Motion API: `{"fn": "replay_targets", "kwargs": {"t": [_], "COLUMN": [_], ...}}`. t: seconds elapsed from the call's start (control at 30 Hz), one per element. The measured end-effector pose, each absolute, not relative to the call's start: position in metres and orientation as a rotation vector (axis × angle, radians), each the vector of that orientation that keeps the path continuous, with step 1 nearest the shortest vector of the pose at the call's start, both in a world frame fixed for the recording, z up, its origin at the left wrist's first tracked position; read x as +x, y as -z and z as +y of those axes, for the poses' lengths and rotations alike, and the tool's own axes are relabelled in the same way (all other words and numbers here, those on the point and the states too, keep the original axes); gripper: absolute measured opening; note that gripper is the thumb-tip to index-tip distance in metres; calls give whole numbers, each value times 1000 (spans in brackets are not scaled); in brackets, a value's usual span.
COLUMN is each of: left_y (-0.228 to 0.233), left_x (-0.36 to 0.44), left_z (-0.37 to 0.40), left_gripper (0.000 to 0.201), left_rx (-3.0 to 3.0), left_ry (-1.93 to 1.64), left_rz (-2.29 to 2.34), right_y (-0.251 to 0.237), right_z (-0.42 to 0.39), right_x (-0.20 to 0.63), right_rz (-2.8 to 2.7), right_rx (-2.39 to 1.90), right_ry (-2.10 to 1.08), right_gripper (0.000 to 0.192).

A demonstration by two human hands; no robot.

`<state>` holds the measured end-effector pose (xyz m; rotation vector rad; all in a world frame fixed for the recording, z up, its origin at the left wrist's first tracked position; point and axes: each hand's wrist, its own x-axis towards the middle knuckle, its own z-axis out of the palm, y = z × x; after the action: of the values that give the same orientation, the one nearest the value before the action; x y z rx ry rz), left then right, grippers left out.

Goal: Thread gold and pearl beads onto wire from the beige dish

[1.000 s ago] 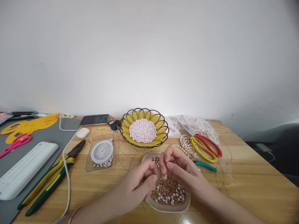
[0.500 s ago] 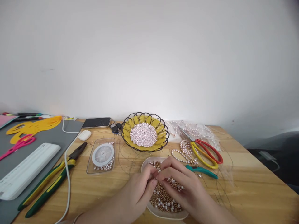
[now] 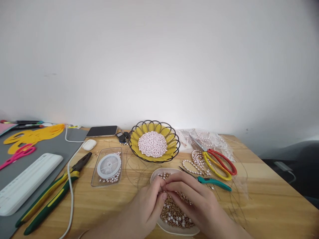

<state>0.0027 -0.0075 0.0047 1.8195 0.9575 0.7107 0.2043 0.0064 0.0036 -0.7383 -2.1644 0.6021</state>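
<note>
A pale oval dish [image 3: 155, 173] of small gold and white beads [image 3: 174, 215] lies on the wooden table at the near centre. Both hands hover over it with fingertips pinched together. My left hand [image 3: 147, 205] and my right hand [image 3: 194, 199] meet at the fingertips above the beads. They seem to pinch something very small between them, too small to make out. Thin wire strands [image 3: 134, 166] loop on the table around the dish.
A black wire basket [image 3: 174, 146] with a yellow liner holds pink pearls. Red-and-yellow scissors [image 3: 216, 159], teal-handled cutters [image 3: 211, 182] and pearl strands [image 3: 196, 159] lie at right. A clear box with a cord spool [image 3: 108, 166], green-yellow pliers [image 3: 50, 192], white cable [image 3: 71, 196], white tray [image 3: 25, 182], phone [image 3: 102, 131] sit left.
The right hand has dropped from a raised pinch down onto the bead dish, closing in against the left fingertips. The view has shifted slightly.
</note>
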Motion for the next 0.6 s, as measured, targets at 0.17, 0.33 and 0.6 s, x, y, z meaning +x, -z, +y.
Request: {"fn": "replay_targets", "kwargs": {"t": [0.17, 0.33, 0.6], "left_y": [-6, -6, 0], "left_x": [2, 2, 3], "left_z": [-8, -8, -9], "left_gripper": [17, 16, 13], "left_rx": [1844, 1839, 1926], "left_ry": [-651, -642, -653], "left_rz": [979, 1001, 1011], "right_y": [-11, -14, -8], "right_z": [5, 3, 4], "right_x": [203, 202, 198], "right_rz": [-2211, -2278, -2255], "right_rx": [-768, -815, -830], "right_ry": [-517, -408, -17], "right_gripper": [16, 15, 27]}}
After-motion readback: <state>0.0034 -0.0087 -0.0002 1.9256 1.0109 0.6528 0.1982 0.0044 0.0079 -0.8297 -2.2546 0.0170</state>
